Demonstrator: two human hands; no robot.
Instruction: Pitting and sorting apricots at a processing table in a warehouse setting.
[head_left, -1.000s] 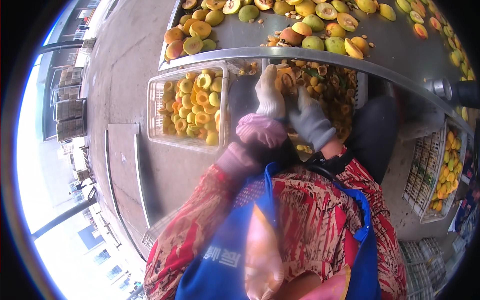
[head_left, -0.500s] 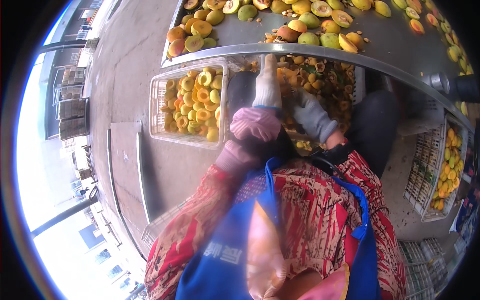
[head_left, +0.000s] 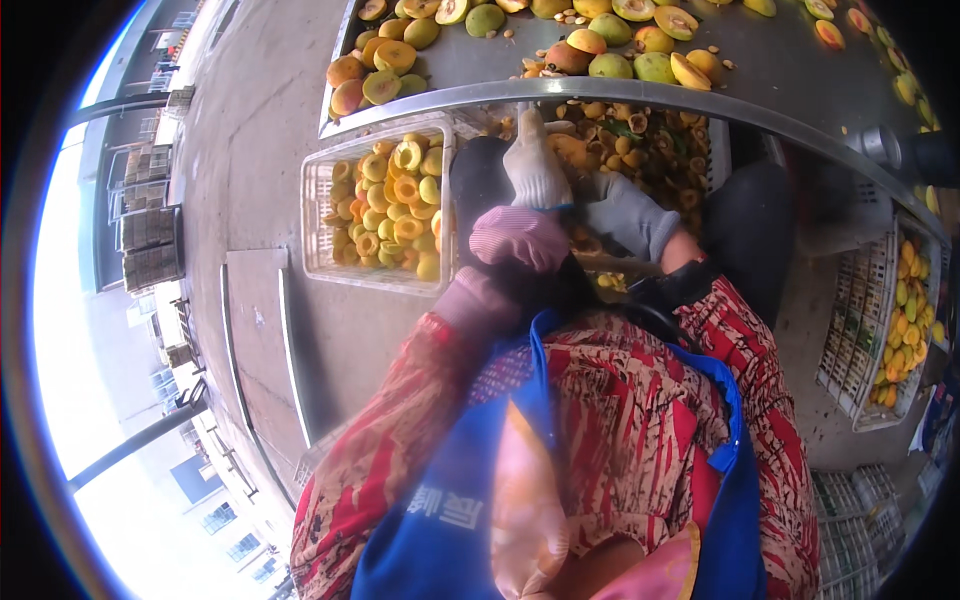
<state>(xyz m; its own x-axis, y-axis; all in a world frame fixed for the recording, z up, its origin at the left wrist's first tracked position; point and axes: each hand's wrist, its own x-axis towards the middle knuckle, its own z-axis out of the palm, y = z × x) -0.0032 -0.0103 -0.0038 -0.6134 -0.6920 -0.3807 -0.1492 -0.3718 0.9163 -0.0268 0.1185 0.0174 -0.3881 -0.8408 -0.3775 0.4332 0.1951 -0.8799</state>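
My left hand [head_left: 535, 165], in a white knit glove and a striped pink sleeve cover, is held over a crate of brownish-orange fruit pieces [head_left: 675, 165] between my knees. One digit points away toward the table edge; the other fingers are hidden underneath, curled in around something I cannot make out. Close against it on the right is my right hand [head_left: 630, 215], in a grey-white glove, its fingers blurred and partly covered by the left hand. Beside my left knee, a white plastic crate [head_left: 312, 225] holds halved yellow-orange stone fruit [head_left: 395, 195] that look like apricots.
Ahead stands a metal table [head_left: 490, 62] with a raised rim, carrying whole and halved fruit [head_left: 610, 65] and loose stones. A dark cylinder [head_left: 925, 165] juts in at the right. Farther right is another fruit-filled crate [head_left: 855, 330], with stacked crates [head_left: 850, 510] below it.
My left wrist has bent and the hand has turned, its back tilting toward the right hand. My right hand has shifted slightly in toward it. The whole view has moved a little.
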